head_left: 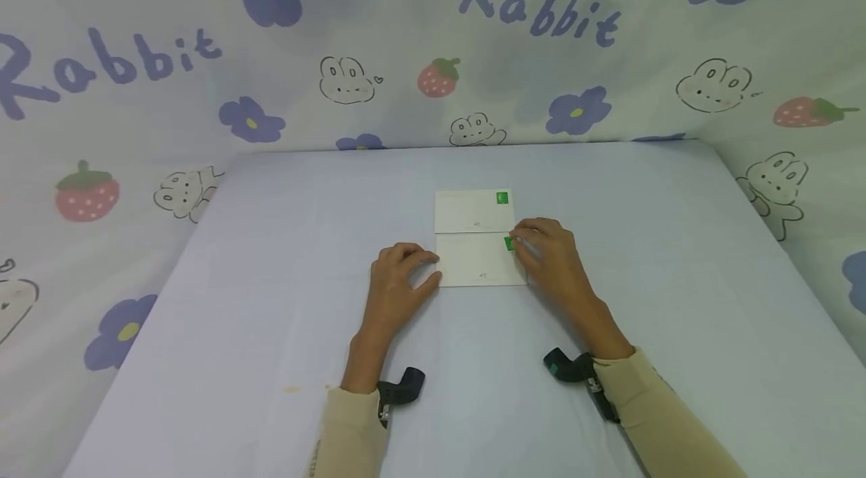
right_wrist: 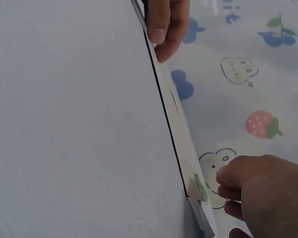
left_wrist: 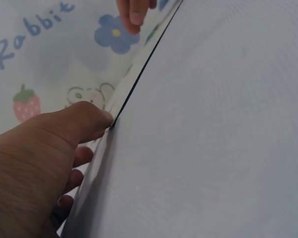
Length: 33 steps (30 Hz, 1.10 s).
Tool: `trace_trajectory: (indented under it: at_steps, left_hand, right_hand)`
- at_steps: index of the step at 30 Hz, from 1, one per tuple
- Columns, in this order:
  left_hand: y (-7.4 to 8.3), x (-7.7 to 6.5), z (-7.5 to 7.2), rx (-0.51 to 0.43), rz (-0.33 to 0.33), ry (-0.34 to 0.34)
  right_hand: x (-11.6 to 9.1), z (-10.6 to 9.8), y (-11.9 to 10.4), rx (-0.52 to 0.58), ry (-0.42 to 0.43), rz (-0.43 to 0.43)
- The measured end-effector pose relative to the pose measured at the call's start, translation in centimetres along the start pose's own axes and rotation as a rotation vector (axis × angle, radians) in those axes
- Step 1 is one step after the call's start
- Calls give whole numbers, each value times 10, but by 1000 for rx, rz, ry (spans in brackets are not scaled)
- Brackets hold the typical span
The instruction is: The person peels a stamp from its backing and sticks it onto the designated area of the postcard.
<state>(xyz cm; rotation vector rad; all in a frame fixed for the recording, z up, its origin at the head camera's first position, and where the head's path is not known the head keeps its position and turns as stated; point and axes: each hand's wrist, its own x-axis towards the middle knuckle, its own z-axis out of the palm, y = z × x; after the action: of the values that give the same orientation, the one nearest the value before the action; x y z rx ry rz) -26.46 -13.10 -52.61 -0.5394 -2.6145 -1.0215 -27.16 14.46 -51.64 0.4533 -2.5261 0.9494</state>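
Two white stamped envelopes lie flat, one above the other, mid-table in the head view. The far envelope (head_left: 467,211) carries a green stamp (head_left: 502,198) at its upper right. My left hand (head_left: 395,286) is at the near envelope's (head_left: 470,260) left edge, thumb and forefinger apart along it; the thumb tip meets the edge in the left wrist view. At the right end my right hand (head_left: 558,260) has loosely bent fingers over the near envelope's green stamp (head_left: 509,243), partly hiding it. In the right wrist view this hand (right_wrist: 268,188) stands just off the envelope (right_wrist: 176,119).
A white cloth covers the table (head_left: 271,237). Behind it and at its sides hangs a curtain (head_left: 392,12) printed with rabbits, strawberries and blue flowers. Both wrists wear a black camera mount (head_left: 402,388), with beige sleeves (head_left: 670,410) behind.
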Motion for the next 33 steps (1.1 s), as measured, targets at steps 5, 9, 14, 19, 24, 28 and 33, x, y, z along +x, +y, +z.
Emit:
trace_trajectory:
  at_steps: [5,9,14,19,24,28,33]
  left_hand:
    - [-1,1,1,0,14,-5]
    - [0,2,0,10,23,-3]
    - [0,2,0,14,12,-11]
    - [-1,0,1,10,-13,-23]
    - [-1,0,1,7,-16,-20]
    - [-3,0,2,14,-9,-19]
    - [-2,1,2,12,-13,-26]
  right_hand:
    - [-3,4,8,-25,-28,-64]
    - [-2,5,10,-3,-13,-93]
    - [-2,6,10,45,5,-82]
    - [-1,4,5,50,105,-151]
    - [0,5,4,34,90,-158]
    - [-2,7,7,-2,13,-126]
    - [-5,8,8,-11,-34,-91]
